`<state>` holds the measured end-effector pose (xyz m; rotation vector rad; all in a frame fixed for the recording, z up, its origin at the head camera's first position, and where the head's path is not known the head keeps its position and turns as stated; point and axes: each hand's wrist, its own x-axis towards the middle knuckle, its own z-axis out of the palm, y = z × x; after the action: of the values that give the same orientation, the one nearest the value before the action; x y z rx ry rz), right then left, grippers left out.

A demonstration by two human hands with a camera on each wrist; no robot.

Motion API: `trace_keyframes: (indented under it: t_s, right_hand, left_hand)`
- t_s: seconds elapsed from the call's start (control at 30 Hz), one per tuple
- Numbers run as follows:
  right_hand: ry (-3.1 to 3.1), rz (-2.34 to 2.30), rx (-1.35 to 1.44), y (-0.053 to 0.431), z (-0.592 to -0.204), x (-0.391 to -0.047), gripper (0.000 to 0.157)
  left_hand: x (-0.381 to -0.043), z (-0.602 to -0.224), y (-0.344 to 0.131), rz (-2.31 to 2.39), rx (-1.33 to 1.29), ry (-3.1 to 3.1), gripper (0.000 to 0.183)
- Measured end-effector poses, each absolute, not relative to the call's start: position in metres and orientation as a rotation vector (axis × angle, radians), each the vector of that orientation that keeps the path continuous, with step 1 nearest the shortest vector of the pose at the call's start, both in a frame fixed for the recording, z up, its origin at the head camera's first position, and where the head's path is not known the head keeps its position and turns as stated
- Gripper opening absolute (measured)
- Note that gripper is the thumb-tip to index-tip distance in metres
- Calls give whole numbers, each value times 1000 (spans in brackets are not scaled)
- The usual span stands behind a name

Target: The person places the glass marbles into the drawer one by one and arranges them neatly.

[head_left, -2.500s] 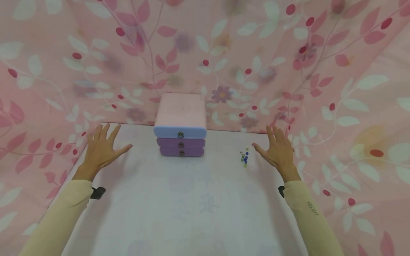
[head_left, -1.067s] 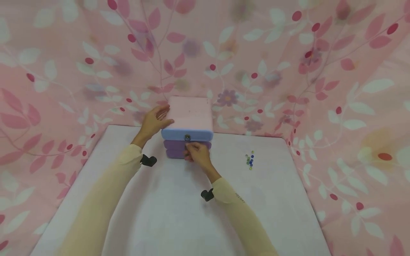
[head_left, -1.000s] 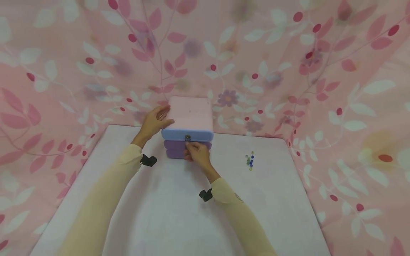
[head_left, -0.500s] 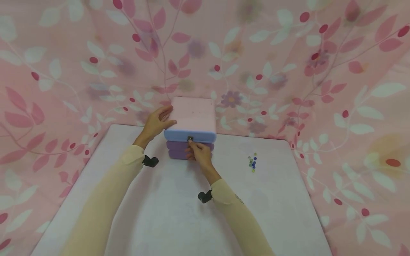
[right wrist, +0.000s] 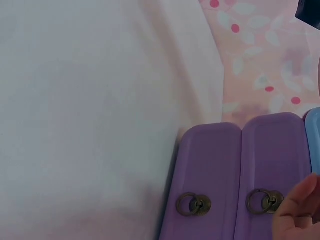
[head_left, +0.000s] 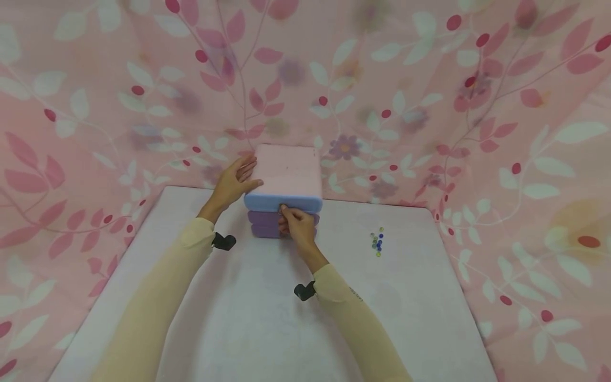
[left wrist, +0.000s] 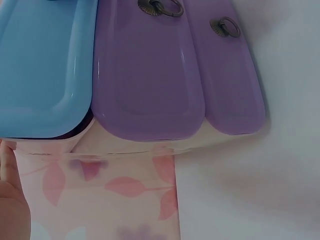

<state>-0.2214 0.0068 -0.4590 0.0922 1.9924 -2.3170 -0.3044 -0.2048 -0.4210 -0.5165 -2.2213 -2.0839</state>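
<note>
A small drawer box (head_left: 288, 168) with a pink top stands at the back of the table. Its top drawer (head_left: 258, 202) is blue, and two purple drawers (right wrist: 210, 165) sit below it. My left hand (head_left: 230, 184) steadies the box's left side with the fingers extended and the thumb at the top edge. My right hand (head_left: 299, 224) pinches the ring pull of the blue drawer between thumb and curled fingers; the ring itself is hidden by the fingertips. In the left wrist view a thin dark gap shows behind the blue drawer front (left wrist: 45, 75).
Several small glass beads (head_left: 377, 244), blue, green and yellow, lie on the white tabletop (head_left: 248, 318) to the right of the box. Patterned pink cloth (head_left: 406, 79) rises behind the table and along both sides. Brass ring pulls (right wrist: 194, 205) hang on the purple drawers.
Both hands have come in from the table's sides to the drawer box. Most recently my right hand has shifted slightly upward over the blue drawer's ring; the left has stayed on the box's side.
</note>
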Motion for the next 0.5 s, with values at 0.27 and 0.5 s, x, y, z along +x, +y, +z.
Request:
trace_keyframes:
  t_s: [0.27, 0.5]
  right_hand:
    - [1986, -2343, 105, 5, -464, -225, 28]
    - [1976, -2379, 137, 3, -487, -238, 26]
  left_hand:
    - [-305, -422, -205, -2097, -529, -2215, 84]
    - [-303, -421, -203, -2098, -498, -2217, 84]
